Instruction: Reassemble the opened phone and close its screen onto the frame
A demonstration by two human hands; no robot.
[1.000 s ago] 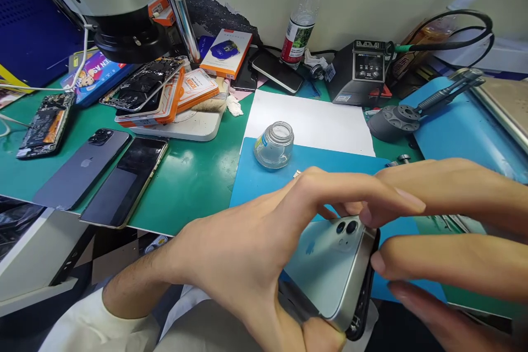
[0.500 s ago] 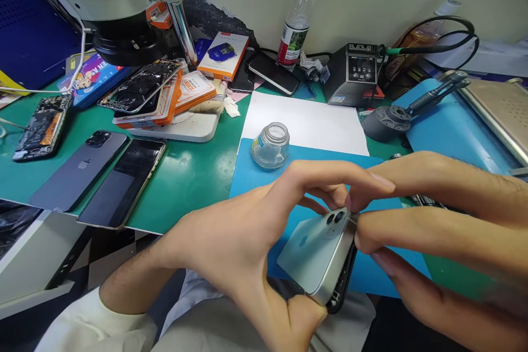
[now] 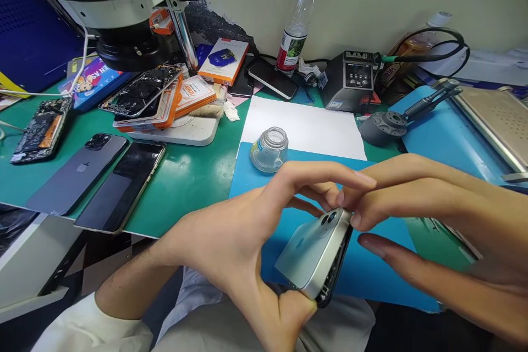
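My left hand point(image 3: 247, 236) is closed around a pale silver-green smartphone point(image 3: 309, 256), thumb at its lower end and fingers over the far end. The phone is tilted, back and twin camera lenses upward. Along its near side the black screen part stands apart from the metal frame, and small inner parts show in the gap. At the camera end, the fingertips of my right hand point(image 3: 416, 198) touch or nearly touch the frame's corner; its thumb is spread away, with nothing visible between. Below both hands lies a blue mat point(image 3: 371, 269).
A glass jar point(image 3: 270, 149) stands on the mat's far part, near a white sheet point(image 3: 305, 124). Left are two phones point(image 3: 80, 173) and an opened phone point(image 3: 43, 129). A microscope point(image 3: 119, 16) overhangs stacked boxes. A soldering station point(image 3: 348, 81) and iron holder point(image 3: 383, 127) stand at right.
My right thumb has spread from the phone, and the right hand's fingers have shifted along its camera end. Left hand and phone have moved slightly left. The view has tipped a little.
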